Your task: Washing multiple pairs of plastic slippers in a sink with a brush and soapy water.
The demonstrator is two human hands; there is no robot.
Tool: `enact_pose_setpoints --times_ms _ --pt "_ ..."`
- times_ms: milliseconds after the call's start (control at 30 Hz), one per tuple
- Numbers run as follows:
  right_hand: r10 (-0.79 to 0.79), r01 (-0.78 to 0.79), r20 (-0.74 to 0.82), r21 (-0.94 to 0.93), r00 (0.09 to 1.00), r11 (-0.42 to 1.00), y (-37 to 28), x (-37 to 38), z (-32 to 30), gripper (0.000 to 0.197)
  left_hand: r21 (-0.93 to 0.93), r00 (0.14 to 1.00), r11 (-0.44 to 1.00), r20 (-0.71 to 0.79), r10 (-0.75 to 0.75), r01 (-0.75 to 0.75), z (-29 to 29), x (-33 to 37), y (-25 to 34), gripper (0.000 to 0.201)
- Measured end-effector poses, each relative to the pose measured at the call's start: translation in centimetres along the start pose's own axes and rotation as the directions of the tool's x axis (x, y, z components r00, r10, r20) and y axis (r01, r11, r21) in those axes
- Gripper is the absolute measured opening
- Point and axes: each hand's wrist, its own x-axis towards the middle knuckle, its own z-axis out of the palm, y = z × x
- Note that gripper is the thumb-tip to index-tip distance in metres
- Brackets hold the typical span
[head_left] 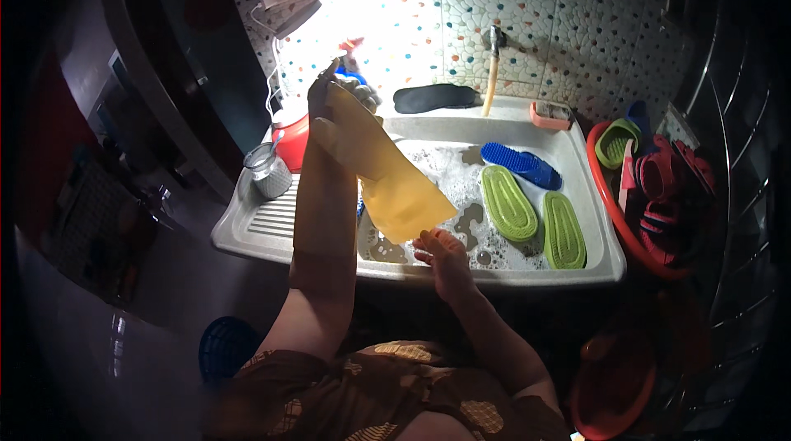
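A long yellow rubber glove covers my left hand (320, 99) and forearm. That hand grips a second yellow rubber glove (395, 173) near its finger end, though glare and overlap partly hide the fingers. The loose glove slants down to the right, its wide cuff over the sink (606, 231). My bare right hand (445, 260) has its fingers closed at the lower edge of the cuff. Beyond the cuff, a blue slipper (523, 166) and two green slippers, one in the middle (508, 204) and one at the right (564, 231), lie in the soapy water.
On the sink's left ledge stand a glass jar (269, 171) and a red container (292, 140). A dark sole-shaped piece (437, 98), a tap with a hose (493, 70) and a pink soap dish (550, 115) line the back. A red basin (606, 198) holding several slippers sits at right.
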Motion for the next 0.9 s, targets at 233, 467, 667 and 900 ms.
enact_pose_setpoints --times_ms 233,467,667,900 --pt "-0.134 0.142 -0.094 0.074 0.986 0.987 0.7 0.8 -0.3 0.018 0.635 0.91 0.771 -0.351 0.222 0.057 -1.0 0.2 0.1 0.047" --pt "-0.267 0.255 0.028 0.218 0.963 0.942 -2.9 0.2 -2.3 0.025 0.69 0.829 -0.706 0.297 0.475 0.157 -13.6 6.2 -4.0 0.013" --pt "-0.069 0.014 0.331 0.168 0.941 0.986 -5.3 1.6 -5.8 0.031 0.876 0.923 0.305 -0.383 -0.033 0.374 -7.3 3.5 -7.0 0.042" --pt "-0.054 -0.003 0.279 0.199 0.959 0.98 -11.0 2.4 0.3 0.026 0.985 0.988 -0.114 -0.137 -0.07 0.128 -8.2 1.9 -3.0 0.047"
